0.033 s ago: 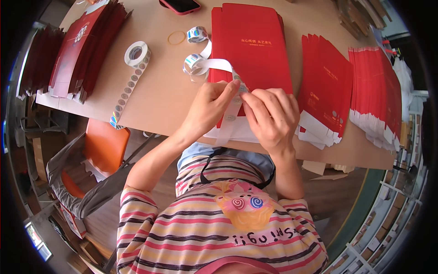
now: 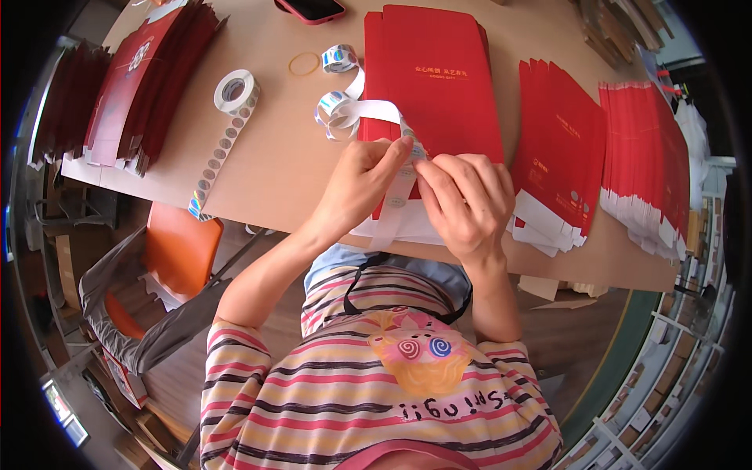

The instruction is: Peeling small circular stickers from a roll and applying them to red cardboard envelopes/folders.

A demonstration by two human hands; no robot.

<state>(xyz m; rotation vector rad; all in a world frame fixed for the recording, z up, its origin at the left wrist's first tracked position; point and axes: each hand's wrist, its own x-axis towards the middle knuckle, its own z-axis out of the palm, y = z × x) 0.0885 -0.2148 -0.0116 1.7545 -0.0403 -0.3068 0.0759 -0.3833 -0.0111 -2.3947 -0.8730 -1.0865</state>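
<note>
My left hand (image 2: 362, 174) is closed, pinching a pale strip of round silvery stickers (image 2: 398, 189) between thumb and fingers. At the strip's right edge, the thumb and forefinger of my right hand (image 2: 470, 200) are pinched together on it; whether they have lifted a single sticker is too small to tell. From my hands the strip's white backing runs up and left to a loosely curled roll (image 2: 333, 103). Beneath both hands lies a stack of flat red folders (image 2: 435, 102) with white lower flaps and gold print.
Another sticker roll (image 2: 233, 92) trails its strip over the table's (image 2: 290, 172) near edge. A rubber band (image 2: 304, 64), a second curled roll (image 2: 338, 58) and a phone (image 2: 313, 8) lie further back. Red folder stacks stand left (image 2: 145, 86) and right (image 2: 560, 141). An orange chair (image 2: 182, 247) is at left.
</note>
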